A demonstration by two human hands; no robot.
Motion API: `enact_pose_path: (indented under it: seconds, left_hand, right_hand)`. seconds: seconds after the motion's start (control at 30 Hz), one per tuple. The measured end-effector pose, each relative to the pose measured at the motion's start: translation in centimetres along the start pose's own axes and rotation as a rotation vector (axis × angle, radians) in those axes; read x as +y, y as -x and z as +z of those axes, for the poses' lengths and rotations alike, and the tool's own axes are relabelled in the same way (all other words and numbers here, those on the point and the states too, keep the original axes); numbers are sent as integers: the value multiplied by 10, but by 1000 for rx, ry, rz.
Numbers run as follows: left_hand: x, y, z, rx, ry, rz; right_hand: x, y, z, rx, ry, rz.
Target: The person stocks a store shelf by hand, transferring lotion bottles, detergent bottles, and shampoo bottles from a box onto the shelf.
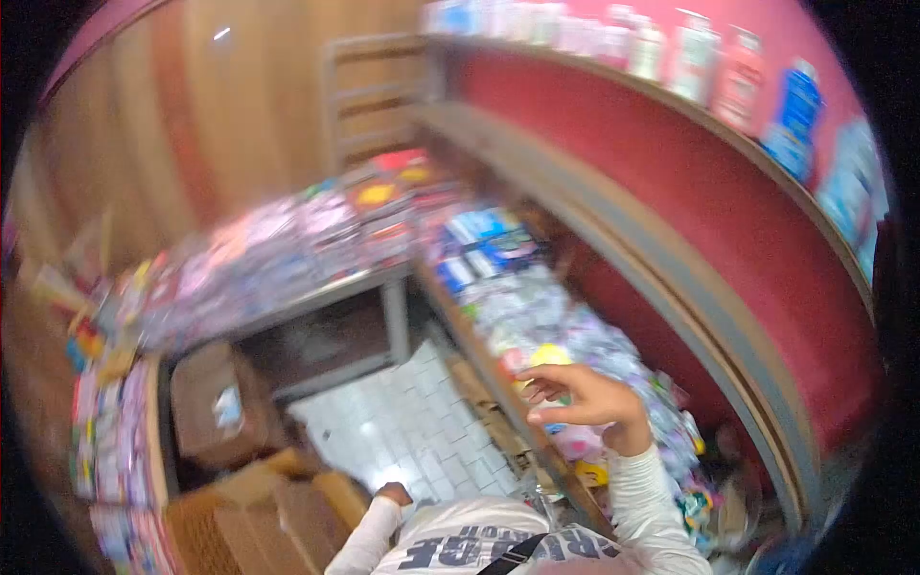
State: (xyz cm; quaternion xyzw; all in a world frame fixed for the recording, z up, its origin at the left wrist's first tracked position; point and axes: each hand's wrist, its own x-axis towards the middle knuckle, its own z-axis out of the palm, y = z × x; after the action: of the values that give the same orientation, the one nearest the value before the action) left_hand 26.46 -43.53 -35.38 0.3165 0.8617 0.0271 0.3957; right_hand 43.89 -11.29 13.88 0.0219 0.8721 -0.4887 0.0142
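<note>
My right hand [583, 395] is raised over a long bin [479, 359] of small wrapped packets [594, 335]. Its fingers are bent with the thumb apart from them, and nothing shows between them. Just behind the fingers is a round yellow item [550, 356]; a pink item [578, 442] lies below the wrist. Low by my body hangs my left hand [394, 494], above the floor near an open cardboard box [278, 517]. Its fingers are blurred and partly turned away, so what they do is hidden.
Bottles [695, 57] line a high shelf [661, 91] along the red wall on the right. Stacked packets [278, 249] cover a table at the back and a counter [149, 431] on the left. A brown carton [216, 407] stands beside the tiled floor [383, 422].
</note>
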Motion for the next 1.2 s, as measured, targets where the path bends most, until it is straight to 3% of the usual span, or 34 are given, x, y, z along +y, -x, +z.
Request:
enact_pose_path:
  seconds: [0.1, 0.2, 0.23, 0.27, 0.33, 0.57, 0.77, 0.83, 0.9, 1.0, 1.03, 1.1, 1.2]
  left_hand:
    - [-53, 22, 27, -28, 33, -20]
    - [-110, 14, 76, 77, 328, -261]
    - [-117, 20, 71, 144, 453, -336]
    - [-93, 74, 23, 228, 505, -446]
    - [-103, 95, 9, 155, 634, -521]
    - [-112, 120, -7, 115, 770, -695]
    - [-106, 87, -48, 241, 931, -811]
    - [-128, 51, -52, 430, 970, -723]
    - [-148, 16, -62, 612, 1011, -673]
    - [-167, 5, -134, 877, 1127, -526]
    - [-172, -1, -154, 1050, 1335, -446]
    - [-183, 0, -193, 1331, 1584, -320]
    - [-216, 10, -241, 1605, 1667, -242]
  right_hand:
    - [100, -97, 94, -134, 137, 288]
    - [206, -154, 197, -409, 283, 363]
    - [229, -164, 221, -527, 281, 381]
    - [243, -172, 243, -581, 375, 374]
    - [261, -188, 273, -665, 565, 347]
    - [322, -268, 302, -812, 683, 328]
    - [392, -348, 288, -922, 797, 313]
    - [435, -375, 285, -953, 878, 327]
    - [430, -395, 264, -935, 873, 421]
    - [434, -429, 244, -953, 869, 487]
    - [438, -439, 237, -968, 868, 499]
    - [498, -456, 239, -1010, 1021, 388]
    - [510, -491, 242, -1172, 1114, 340]
